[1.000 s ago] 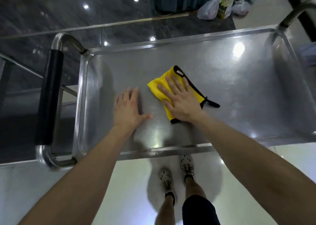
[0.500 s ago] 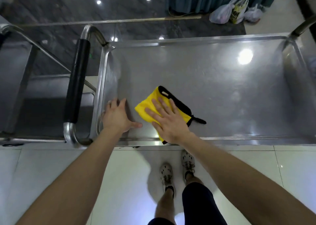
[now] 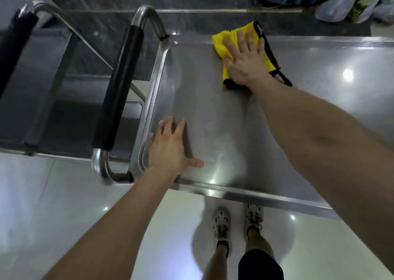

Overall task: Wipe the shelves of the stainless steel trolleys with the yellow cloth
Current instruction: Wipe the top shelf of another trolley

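The stainless steel trolley's top shelf [image 3: 213,113] fills the middle of the head view. A yellow cloth [image 3: 221,43] with black trim lies at the shelf's far edge, near its left end. My right hand [image 3: 245,62] presses flat on the cloth with straight, spread fingers. My left hand [image 3: 170,151] rests flat on the shelf's near left corner, thumb out to the right, fingers straight.
The trolley's black-padded handle [image 3: 117,88] curves up at its left end. A second trolley [image 3: 42,88] with its own padded handle stands further left. Plastic bags [image 3: 351,9] lie on the floor at the far right. My feet [image 3: 236,222] stand on white tiles below the near rim.
My right hand slid the yellow cloth from the shelf's near part to its far edge. My left hand stayed planted at the near left corner. The camera shifted, so the trolley sits further right.
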`<act>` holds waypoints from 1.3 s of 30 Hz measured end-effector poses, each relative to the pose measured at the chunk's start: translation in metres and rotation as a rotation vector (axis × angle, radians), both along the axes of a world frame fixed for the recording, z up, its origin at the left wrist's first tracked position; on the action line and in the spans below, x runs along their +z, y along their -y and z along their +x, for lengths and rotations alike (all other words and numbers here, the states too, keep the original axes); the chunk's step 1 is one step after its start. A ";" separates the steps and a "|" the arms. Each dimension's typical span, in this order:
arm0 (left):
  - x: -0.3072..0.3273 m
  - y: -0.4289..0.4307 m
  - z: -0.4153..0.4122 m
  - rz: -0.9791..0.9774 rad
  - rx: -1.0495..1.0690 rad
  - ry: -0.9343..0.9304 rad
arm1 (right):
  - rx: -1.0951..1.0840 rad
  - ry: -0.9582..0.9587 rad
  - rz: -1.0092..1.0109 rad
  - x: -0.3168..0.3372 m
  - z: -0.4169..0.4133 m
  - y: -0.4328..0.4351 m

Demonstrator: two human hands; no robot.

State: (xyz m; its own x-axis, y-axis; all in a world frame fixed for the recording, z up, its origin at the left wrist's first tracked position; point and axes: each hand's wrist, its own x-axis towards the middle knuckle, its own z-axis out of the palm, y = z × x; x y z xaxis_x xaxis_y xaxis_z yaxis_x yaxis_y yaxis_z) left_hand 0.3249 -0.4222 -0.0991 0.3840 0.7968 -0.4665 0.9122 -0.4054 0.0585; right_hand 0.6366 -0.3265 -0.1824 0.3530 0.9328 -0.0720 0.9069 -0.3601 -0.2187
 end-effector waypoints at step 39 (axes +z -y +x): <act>0.018 -0.073 -0.121 0.306 0.296 0.674 | 0.635 -0.017 0.061 -0.005 -0.213 0.081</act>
State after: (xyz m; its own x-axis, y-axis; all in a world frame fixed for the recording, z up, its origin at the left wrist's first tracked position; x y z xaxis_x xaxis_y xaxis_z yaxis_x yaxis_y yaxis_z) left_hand 0.2038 -0.3492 -0.0813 0.2577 0.9651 0.0473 0.7924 -0.2390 0.5612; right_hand 0.4236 -0.4078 -0.1875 -0.2710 0.9625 -0.0127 0.9358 0.2604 -0.2378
